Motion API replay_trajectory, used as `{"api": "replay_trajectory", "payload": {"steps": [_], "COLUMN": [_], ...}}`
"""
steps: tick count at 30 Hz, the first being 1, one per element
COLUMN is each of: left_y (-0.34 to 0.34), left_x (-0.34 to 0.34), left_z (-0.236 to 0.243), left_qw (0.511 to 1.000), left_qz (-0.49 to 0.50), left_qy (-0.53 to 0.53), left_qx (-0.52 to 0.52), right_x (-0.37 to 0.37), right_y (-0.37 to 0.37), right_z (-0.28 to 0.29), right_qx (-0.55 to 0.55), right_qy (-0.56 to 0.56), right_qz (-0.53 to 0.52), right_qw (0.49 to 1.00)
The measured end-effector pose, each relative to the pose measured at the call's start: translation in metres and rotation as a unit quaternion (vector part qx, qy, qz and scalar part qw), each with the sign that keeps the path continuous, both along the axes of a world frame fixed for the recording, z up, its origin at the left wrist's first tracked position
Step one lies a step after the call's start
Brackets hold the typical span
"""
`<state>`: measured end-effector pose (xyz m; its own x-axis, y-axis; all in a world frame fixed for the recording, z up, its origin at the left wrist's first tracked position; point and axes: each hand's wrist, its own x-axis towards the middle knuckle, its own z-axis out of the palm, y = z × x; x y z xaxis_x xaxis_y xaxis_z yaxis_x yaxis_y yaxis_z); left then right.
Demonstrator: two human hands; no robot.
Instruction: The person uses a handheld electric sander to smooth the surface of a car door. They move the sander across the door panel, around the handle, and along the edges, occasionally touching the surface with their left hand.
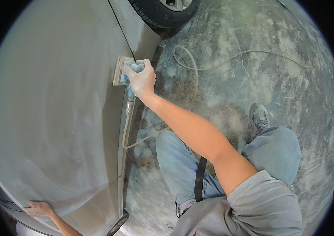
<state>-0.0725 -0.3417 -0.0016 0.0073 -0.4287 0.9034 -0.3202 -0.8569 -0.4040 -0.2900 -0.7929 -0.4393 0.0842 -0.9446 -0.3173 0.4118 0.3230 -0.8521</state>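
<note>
My right hand [143, 80], dusted pale, is closed round an air sander [118, 71] with a flat square pad and a blue-grey body. The pad sits against the lower part of a grey-brown car side panel [56, 102], close to a vertical panel gap. A metal fitting [129, 107] joins the sander to a thin pale air hose [124, 133], which bends down and passes behind my knee. At the lower left, my left hand [39, 209] lies on the panel near its edge, fingers stretched out and holding nothing.
A car wheel with a black tyre [167, 15] stands at the top. More hose [245, 52] loops over the dusty, stained concrete floor [293, 86]. My bent legs in blue jeans [176, 161] are beside the car, with a grey shoe [259, 118] on the floor.
</note>
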Motion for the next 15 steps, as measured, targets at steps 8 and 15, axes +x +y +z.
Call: {"api": "replay_trajectory", "payload": {"steps": [8,15], "left_y": [-0.001,0.004], "left_x": [0.002,0.005], "left_z": [0.002,0.005], "left_qw": [0.999,1.0], "left_qz": [-0.024,-0.015], "left_qy": [-0.03,-0.007], "left_qx": [0.023,0.002], "right_x": [0.002,-0.001], "right_y": [0.018,-0.04], "right_z": [0.003,-0.004], "right_qx": [0.01,-0.028], "right_qy": [0.025,0.024], "right_qz": [0.015,-0.01], "right_qw": [1.0,0.999]}}
